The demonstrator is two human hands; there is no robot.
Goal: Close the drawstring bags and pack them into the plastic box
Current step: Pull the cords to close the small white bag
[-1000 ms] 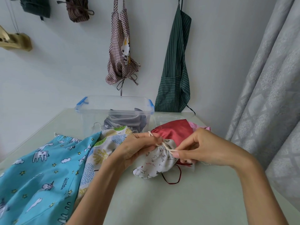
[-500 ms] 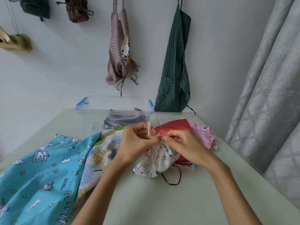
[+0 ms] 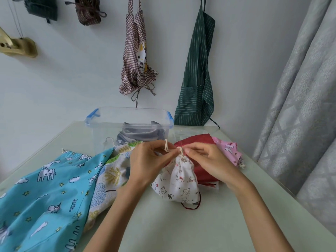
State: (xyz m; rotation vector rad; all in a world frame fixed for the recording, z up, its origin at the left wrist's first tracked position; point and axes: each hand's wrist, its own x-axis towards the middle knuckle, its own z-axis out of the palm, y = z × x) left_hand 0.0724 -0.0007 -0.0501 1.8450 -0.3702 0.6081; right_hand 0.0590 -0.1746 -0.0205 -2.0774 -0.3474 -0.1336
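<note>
A small white drawstring bag [image 3: 180, 180] printed with cartoon animals sits on the table, its mouth gathered tight. My left hand [image 3: 147, 160] and my right hand [image 3: 205, 160] pinch its cream cord [image 3: 166, 145] just above the mouth, fingertips almost touching. Behind it lie a dark red bag [image 3: 198, 142] and a pink bag [image 3: 229, 150]. To the left are a tree-print bag [image 3: 112, 171] and a large blue unicorn-print bag [image 3: 45, 186]. The clear plastic box [image 3: 101, 117] with blue clips stands at the back, holding a grey bag [image 3: 140, 133].
The pale green table [image 3: 218, 224] runs to the wall. Two aprons [image 3: 196, 79] hang on the wall behind the box. A grey curtain [image 3: 300, 106] hangs along the table's right edge. A dark red cord loop [image 3: 190, 207] pokes out under the white bag.
My right hand has come back from pulling the cord out to the right and now meets my left hand above the bag's mouth. The bag stands more upright, mouth cinched.
</note>
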